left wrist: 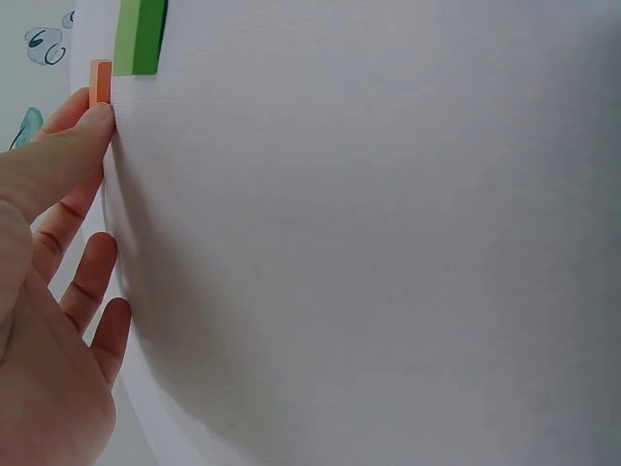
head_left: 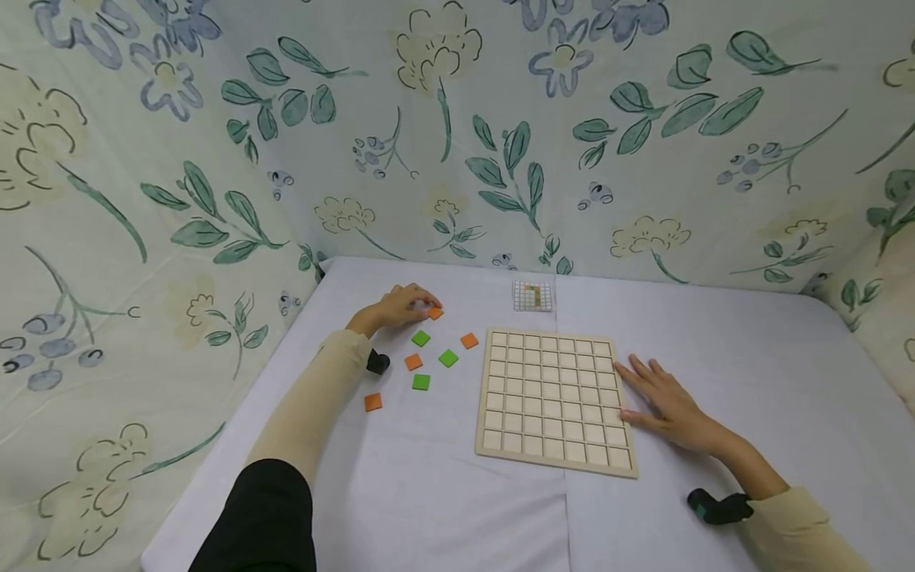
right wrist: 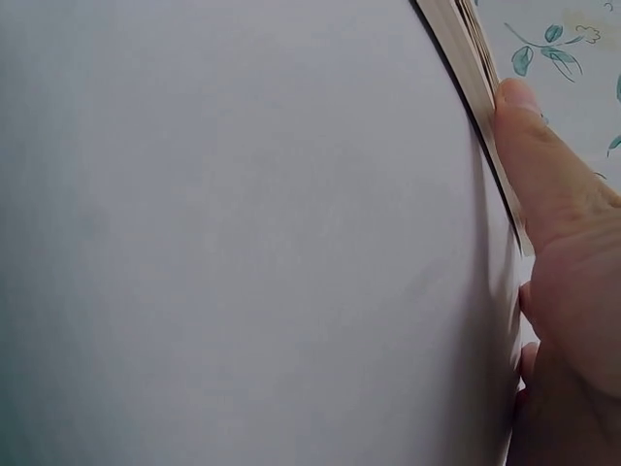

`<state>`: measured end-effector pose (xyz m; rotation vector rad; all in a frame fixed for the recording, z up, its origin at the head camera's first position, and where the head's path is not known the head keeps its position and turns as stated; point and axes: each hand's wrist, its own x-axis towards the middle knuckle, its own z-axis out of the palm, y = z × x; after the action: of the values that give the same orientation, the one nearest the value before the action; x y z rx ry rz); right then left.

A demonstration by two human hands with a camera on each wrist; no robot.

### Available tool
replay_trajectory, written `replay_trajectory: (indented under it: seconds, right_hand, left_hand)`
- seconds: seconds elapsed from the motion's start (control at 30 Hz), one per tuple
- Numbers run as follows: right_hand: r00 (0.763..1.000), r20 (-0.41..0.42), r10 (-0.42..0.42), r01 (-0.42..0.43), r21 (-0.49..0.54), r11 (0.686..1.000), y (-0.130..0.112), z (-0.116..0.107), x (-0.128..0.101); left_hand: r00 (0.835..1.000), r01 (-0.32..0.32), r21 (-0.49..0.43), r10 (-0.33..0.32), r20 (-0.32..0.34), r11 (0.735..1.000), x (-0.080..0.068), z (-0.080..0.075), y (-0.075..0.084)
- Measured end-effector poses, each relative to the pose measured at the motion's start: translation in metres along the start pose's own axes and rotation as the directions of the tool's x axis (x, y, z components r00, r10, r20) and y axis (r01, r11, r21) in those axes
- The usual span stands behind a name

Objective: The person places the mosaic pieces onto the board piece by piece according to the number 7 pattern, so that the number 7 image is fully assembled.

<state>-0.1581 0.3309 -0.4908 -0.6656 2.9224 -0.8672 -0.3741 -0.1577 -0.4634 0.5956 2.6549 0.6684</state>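
At the back left of the table, my left hand pinches an orange square tile between thumb and fingertips. In the left wrist view the same tile stands out past the thumb, its remaining fingers loosely bent. A pale wooden grid board, its square cells bare, lies flat at the middle. Along the board's right edge rests my right hand, fingers spread and thumb touching the rim. Seen from the right wrist, the thumb lies against the board's side.
Left of the board lie loose tiles, green and orange. Behind it is a small printed card with a coloured grid pattern. A white cloth covers the table; floral fabric hangs at the back and sides.
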Motion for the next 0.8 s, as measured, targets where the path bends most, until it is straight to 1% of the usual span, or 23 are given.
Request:
replay_trajectory:
  seconds: [0.1, 0.23, 0.4, 0.5, 0.63, 0.73, 0.8]
  right_hand:
    - [1.000, 0.010, 0.007, -0.007, -0.029, 1.000, 0.000, 0.002, -0.001]
    - [1.000, 0.012, 0.015, -0.014, -0.078, 0.997, 0.000, 0.004, -0.003]
    - [1.000, 0.010, 0.022, -0.020, -0.141, 0.990, -0.001, 0.005, -0.005]
    - [0.999, 0.014, 0.031, -0.028, -0.165, 0.986, -0.002, 0.005, -0.005]
    - [1.000, 0.004, 0.025, -0.024, -0.174, 0.984, -0.002, 0.005, -0.005]
    - [1.000, -0.009, 0.014, -0.015, -0.179, 0.984, -0.002, 0.005, -0.006]
    - [1.000, -0.010, 0.011, -0.013, -0.183, 0.983, -0.002, 0.005, -0.006]
  left_hand:
    - [1.000, 0.002, -0.008, -0.002, 0.007, 1.000, 0.003, 0.000, -0.003]
    - [1.000, -0.002, 0.016, 0.002, 0.003, 1.000, 0.005, 0.001, -0.004]
    - [1.000, 0.000, 0.047, 0.001, -0.009, 0.999, -0.003, 0.000, 0.006]
    - [1.000, 0.002, 0.040, -0.001, -0.014, 0.999, -0.006, -0.002, 0.012]
    - [1.000, 0.017, 0.034, -0.017, -0.016, 0.999, -0.006, -0.002, 0.015]
    - [1.000, 0.015, 0.020, -0.015, -0.012, 1.000, -0.007, -0.002, 0.018]
    - [1.000, -0.002, 0.002, 0.002, -0.012, 1.000, -0.008, -0.002, 0.021]
